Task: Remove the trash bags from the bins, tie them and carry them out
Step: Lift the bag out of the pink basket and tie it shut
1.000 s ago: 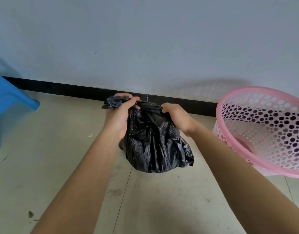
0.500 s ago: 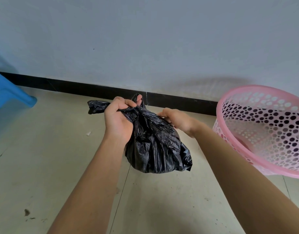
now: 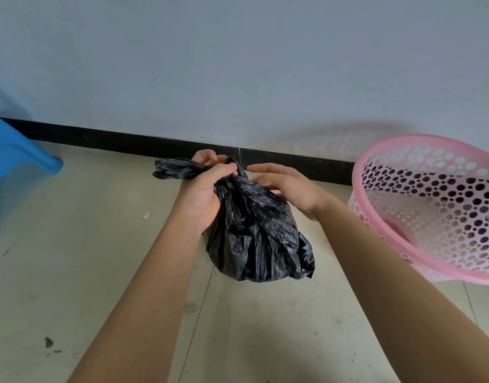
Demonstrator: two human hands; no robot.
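A full black trash bag (image 3: 259,239) hangs in the air over the tiled floor, in the middle of the view. My left hand (image 3: 207,189) is closed around its gathered neck, and a loose end of the black plastic sticks out to the left of the fist. My right hand (image 3: 287,186) is just right of the neck with its fingers spread, resting on or just above the bag's top and gripping nothing. A pink perforated bin (image 3: 431,205) stands at the right with no bag in it.
A blue plastic stool (image 3: 14,167) is at the left edge. A white wall with a black skirting strip (image 3: 127,142) runs across behind the bag. Small bits of dirt and a scrap of paper (image 3: 146,216) lie on the floor.
My right hand has let go of the bag's neck and opened its fingers. My left hand has kept its grip, with the loose end pulled out to the left.
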